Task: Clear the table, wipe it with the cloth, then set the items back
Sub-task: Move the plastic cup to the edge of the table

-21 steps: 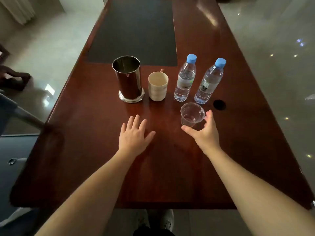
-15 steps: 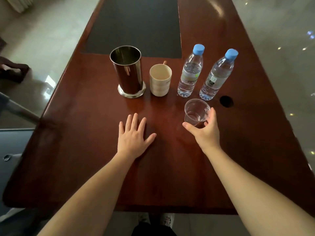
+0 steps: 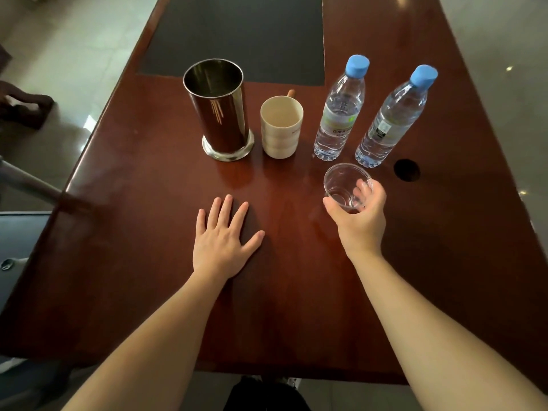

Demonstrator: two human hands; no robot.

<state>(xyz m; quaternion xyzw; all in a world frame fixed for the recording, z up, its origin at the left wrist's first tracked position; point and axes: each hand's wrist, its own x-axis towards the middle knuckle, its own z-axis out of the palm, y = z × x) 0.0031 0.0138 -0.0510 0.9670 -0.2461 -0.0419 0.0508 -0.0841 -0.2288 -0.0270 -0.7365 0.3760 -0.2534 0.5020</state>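
A: Tabletop [image 3: 385, 277], dark red polished wood, fills our view. Our left hand [image 3: 221, 243] lies flat on it, palm down, fingers spread, grasping nothing.

B: And our right hand [image 3: 358, 221]?

A: It wraps around a clear plastic cup [image 3: 345, 185], thumb on the near side, fingers curled round the far side and showing through the wall. We cannot tell whether the cup's base touches the wood.

B: What stands around the cup?

A: At its 12 o'clock, a water bottle with a blue cap [image 3: 341, 114]; at 1 o'clock, a second capped bottle [image 3: 394, 117]. Both are upright. At 10 o'clock stands a cream mug [image 3: 281, 127], and just beside it, further toward 9 o'clock, a tall steel canister [image 3: 221, 111], open at the top. At the cup's 3 o'clock is a round dark hole [image 3: 406, 170] in the wood.

B: Anything beyond?

A: A dark rectangular mat [image 3: 237, 37] lies behind the canister.
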